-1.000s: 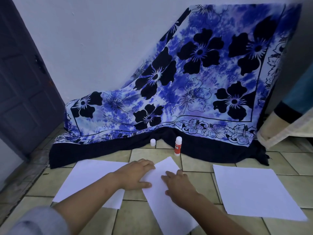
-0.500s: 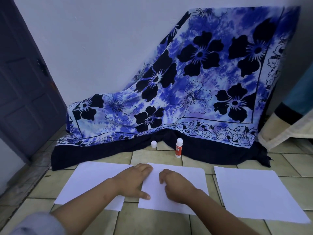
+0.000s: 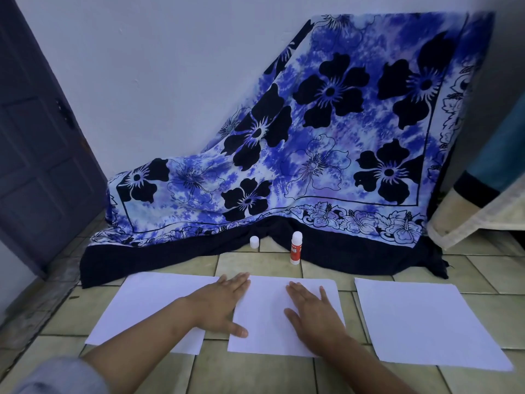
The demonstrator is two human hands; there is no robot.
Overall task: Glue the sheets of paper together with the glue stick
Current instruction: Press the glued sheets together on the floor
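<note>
Now both hands, left hand and right hand, flat on middle sheet

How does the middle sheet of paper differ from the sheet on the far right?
The middle sheet has both hands pressed flat on it, the left hand at its left edge and the right hand on its centre; the right sheet lies untouched. The middle sheet overlaps the left sheet; the right sheet sits apart, with bare tile between. Both are plain white and flat on the floor.

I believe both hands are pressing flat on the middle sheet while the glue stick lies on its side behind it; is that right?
Not quite: the head view shows the glue stick standing upright. Both hands, left and right, do press flat on the middle sheet.
</note>
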